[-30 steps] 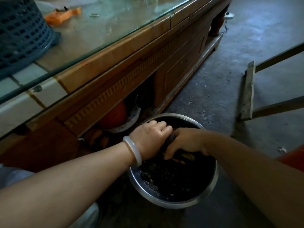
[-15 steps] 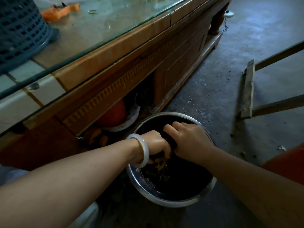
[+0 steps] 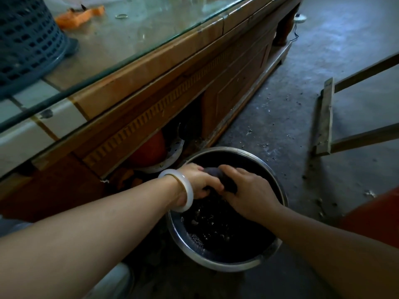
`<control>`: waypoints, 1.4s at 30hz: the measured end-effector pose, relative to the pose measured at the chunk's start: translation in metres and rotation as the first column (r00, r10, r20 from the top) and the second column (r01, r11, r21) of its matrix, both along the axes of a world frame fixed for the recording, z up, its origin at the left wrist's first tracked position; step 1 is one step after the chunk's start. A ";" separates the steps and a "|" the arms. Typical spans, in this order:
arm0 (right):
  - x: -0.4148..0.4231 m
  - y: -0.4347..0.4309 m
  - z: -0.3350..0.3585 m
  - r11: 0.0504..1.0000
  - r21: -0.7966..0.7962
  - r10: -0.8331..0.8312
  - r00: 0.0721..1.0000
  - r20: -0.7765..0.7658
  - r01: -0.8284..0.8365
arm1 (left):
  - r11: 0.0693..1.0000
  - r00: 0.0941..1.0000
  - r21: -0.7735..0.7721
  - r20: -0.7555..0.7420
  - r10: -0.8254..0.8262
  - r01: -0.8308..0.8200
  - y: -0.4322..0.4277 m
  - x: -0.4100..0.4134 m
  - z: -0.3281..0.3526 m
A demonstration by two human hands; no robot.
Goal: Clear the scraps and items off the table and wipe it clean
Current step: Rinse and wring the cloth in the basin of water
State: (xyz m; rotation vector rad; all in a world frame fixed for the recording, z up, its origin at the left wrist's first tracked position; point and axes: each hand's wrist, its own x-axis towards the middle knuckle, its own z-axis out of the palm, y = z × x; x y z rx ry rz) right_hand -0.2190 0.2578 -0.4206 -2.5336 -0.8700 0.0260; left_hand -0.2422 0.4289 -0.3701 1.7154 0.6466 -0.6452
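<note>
1. The left hand (image 3: 198, 180) and the right hand (image 3: 248, 190) each curl tight around a dark cloth (image 3: 212, 171), held over the metal basin (image 3: 216, 265).
2. The basin stands on the floor, close by the front edge of the table (image 3: 151, 67).
3. On the glass top lies an orange scrap (image 3: 79, 16) – a blue basket (image 3: 28, 39) on one side, a small ring (image 3: 121, 16) on the other.
</note>
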 end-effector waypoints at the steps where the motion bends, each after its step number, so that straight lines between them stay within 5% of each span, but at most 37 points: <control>1: 0.001 0.003 0.004 0.989 0.100 -0.084 0.971 -0.222 0.109 | 0.996 0.993 0.091 0.121 0.009 -0.020 0.002 0.003 -0.001; 4: 0.010 0.014 0.022 0.790 0.346 -0.059 0.623 -0.780 0.507 | 0.825 0.848 0.551 0.373 -0.377 0.125 0.001 -0.003 0.002; 7: 0.015 0.010 0.043 0.772 0.245 0.120 0.245 -0.962 0.587 | 0.377 0.488 0.926 0.343 -0.803 -0.030 0.006 -0.016 -0.004; 8: 0.017 0.007 0.048 0.800 0.214 0.165 0.138 -0.977 0.560 | 0.329 0.384 0.938 0.345 -0.856 -0.109 0.011 -0.016 -0.007; 12: 0.019 -0.001 0.061 0.894 0.229 0.325 -0.206 -0.923 0.386 | 0.435 0.009 0.887 0.441 -0.897 -0.152 0.022 -0.013 -0.008; 16: 0.017 0.000 0.070 0.941 0.299 0.337 -0.390 -0.857 0.157 | 0.458 -0.152 0.877 0.437 -0.886 -0.146 0.015 -0.010 0.001; 19: 0.015 0.001 0.083 0.977 0.200 0.213 -0.274 -0.938 0.076 | 0.432 -0.118 0.894 0.420 -0.900 -0.120 0.012 -0.012 0.003; 23: 0.006 0.009 0.094 0.997 0.054 0.044 0.174 -0.984 0.054 | 0.314 0.143 0.948 0.319 -0.937 -0.053 0.008 -0.014 0.005; 27: -0.003 0.017 0.086 1.000 -0.027 -0.031 0.596 -0.803 0.015 | 0.173 0.407 0.956 0.064 -0.911 0.237 0.001 -0.015 0.017; 30: -0.006 0.020 0.076 0.992 -0.103 0.011 0.843 -0.538 -0.079 | 0.231 0.506 0.911 0.028 -0.862 0.343 -0.003 -0.015 0.022; 36: -0.007 0.017 0.052 0.971 -0.176 0.135 0.977 -0.164 -0.164 | 0.593 0.718 0.665 0.120 -0.686 0.454 -0.001 -0.014 0.008; 42: 0.007 0.013 0.035 0.960 -0.145 0.271 0.927 0.261 -0.240 | 0.887 0.900 0.303 0.157 -0.406 0.348 -0.005 -0.016 0.007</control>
